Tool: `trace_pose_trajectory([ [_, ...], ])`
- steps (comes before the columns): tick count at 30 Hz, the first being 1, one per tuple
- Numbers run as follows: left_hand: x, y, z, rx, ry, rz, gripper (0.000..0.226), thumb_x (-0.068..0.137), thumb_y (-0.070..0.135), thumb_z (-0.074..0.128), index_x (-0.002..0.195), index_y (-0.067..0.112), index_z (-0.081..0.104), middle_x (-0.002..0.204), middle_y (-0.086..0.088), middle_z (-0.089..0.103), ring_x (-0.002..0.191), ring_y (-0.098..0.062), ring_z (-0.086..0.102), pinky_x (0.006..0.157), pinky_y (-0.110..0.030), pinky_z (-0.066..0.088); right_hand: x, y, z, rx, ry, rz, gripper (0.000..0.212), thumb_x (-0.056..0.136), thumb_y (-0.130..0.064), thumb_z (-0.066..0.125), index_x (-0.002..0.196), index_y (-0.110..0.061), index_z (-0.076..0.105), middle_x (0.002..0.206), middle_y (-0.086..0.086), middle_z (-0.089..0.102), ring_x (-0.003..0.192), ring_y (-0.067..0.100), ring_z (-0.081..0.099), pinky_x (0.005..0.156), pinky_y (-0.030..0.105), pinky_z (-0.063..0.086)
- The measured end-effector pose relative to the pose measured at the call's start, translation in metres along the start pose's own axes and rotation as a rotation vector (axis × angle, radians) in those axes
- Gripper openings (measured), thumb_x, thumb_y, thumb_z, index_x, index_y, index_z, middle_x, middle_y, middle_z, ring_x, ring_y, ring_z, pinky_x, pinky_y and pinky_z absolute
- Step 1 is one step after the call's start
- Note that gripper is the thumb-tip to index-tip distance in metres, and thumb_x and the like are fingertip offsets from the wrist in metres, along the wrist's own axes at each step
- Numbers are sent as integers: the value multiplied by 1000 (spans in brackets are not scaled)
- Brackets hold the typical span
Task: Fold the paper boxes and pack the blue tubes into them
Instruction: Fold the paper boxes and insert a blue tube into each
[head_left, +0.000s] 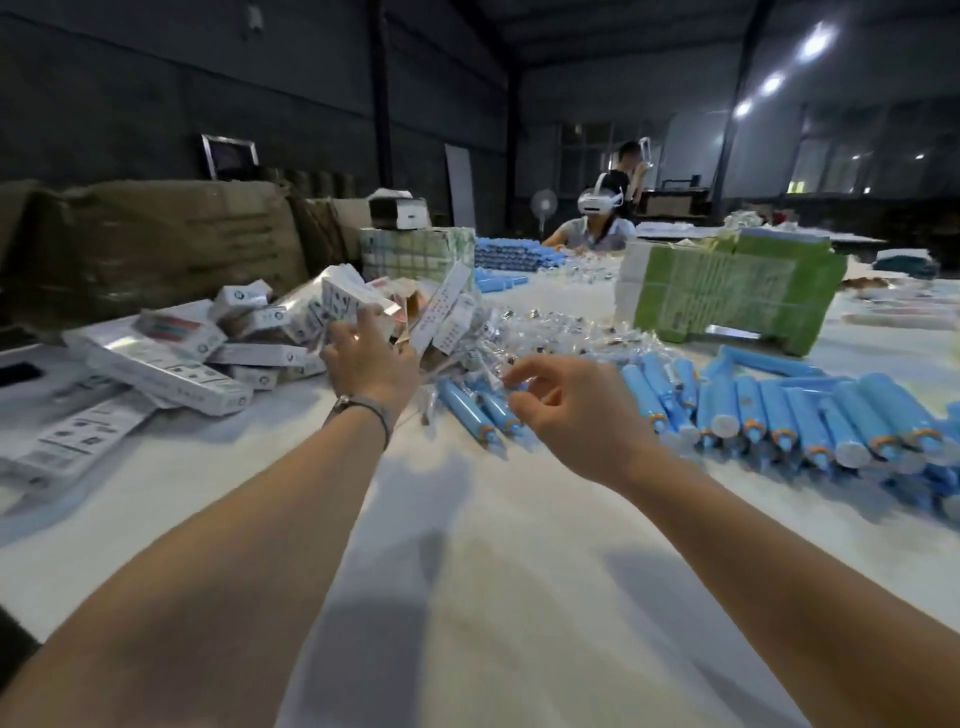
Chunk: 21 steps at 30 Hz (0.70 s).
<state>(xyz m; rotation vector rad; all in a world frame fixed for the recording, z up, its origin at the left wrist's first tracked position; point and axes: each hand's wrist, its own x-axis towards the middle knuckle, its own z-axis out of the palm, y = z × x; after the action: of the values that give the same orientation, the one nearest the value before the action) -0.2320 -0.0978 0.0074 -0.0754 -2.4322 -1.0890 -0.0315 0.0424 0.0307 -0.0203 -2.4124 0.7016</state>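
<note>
A white-covered table (467, 597) carries everything. On its left lies a heap of white paper boxes (171, 364), some flat, some folded. Clear small packets (550, 332) are strewn across the middle. Blue tubes (789, 421) lie side by side on the right, with a green block of stacked packs (727, 291) behind them.

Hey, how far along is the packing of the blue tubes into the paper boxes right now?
Done: a heap of folded white boxes lies at the left; whether they hold tubes cannot be seen. In hand: the left hand reaches to a white box on that heap, and the right hand, holding nothing, hovers over loose blue tubes. Left: a long row of unboxed tubes and flat boxes.
</note>
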Motion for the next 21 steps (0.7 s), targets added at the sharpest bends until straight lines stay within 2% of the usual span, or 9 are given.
trace_pose_trajectory([
  [2, 21, -5, 6, 59, -41, -7, 58, 87, 35, 68, 133, 40, 33, 147, -10, 24, 136, -40, 25, 104, -51, 37, -1, 2, 1, -2, -3, -11, 16, 85, -26, 63, 97, -30, 72, 69, -14, 62, 70, 12, 60, 76, 34, 53],
  [5, 39, -2, 18, 18, -88, -37, 71, 84, 26, 69, 133, 47, 22, 152, -9, 14, 141, -40, 17, 109, -54, 31, -2, 3, 2, -1, -10, -23, 17, 85, -26, 63, 99, -30, 72, 73, -13, 65, 72, 12, 61, 76, 36, 53],
  [7, 49, 0, 27, 70, -104, -33, 77, 83, 29, 70, 136, 44, 16, 153, -14, 15, 141, -41, 19, 110, -57, 30, 0, 4, 1, 18, -2, -21, 18, 85, -24, 63, 99, -31, 72, 73, -13, 66, 70, 9, 60, 77, 35, 53],
  [9, 57, -3, 33, 123, -97, -13, 79, 84, 30, 72, 137, 42, 14, 150, -17, 25, 137, -41, 27, 105, -59, 35, 2, 4, 0, 42, 10, -22, 19, 85, -23, 63, 98, -32, 72, 72, -14, 66, 69, 4, 58, 76, 34, 52],
  [12, 63, -9, 33, 167, -35, 64, 65, 90, 14, 61, 139, 37, 25, 132, -17, 50, 118, -41, 52, 81, -53, 48, 3, 4, -3, 60, 19, -31, 19, 85, -22, 62, 99, -31, 72, 69, -15, 64, 68, 3, 57, 75, 33, 52],
  [13, 64, -10, 33, 210, -13, 112, 60, 91, 11, 58, 140, 33, 31, 128, -16, 55, 113, -40, 57, 80, -51, 50, 4, 5, -5, 59, 26, -29, 19, 85, -21, 62, 98, -31, 72, 69, -15, 63, 68, 4, 58, 76, 33, 52],
  [16, 58, -9, 22, 376, 10, 252, 40, 93, 12, 54, 132, 24, 50, 122, -15, 61, 109, -38, 59, 85, -49, 52, 6, 8, -8, 63, 42, -9, 19, 86, -19, 62, 98, -29, 72, 70, -12, 64, 71, 11, 60, 77, 34, 52],
  [18, 51, 1, 8, 436, 36, 300, 30, 98, 17, 49, 126, 22, 57, 122, -13, 60, 112, -38, 55, 90, -54, 50, 5, 8, -9, 75, 49, -9, 19, 86, -20, 62, 99, -29, 73, 71, -11, 64, 72, 15, 61, 78, 36, 52],
  [21, 31, 31, -24, 347, 185, 445, 30, 101, 23, 44, 122, 21, 65, 118, -11, 64, 110, -37, 55, 93, -49, 47, 6, 10, -9, 67, 57, -30, 22, 85, -20, 63, 103, -29, 72, 70, -15, 61, 73, 14, 61, 79, 37, 53],
])
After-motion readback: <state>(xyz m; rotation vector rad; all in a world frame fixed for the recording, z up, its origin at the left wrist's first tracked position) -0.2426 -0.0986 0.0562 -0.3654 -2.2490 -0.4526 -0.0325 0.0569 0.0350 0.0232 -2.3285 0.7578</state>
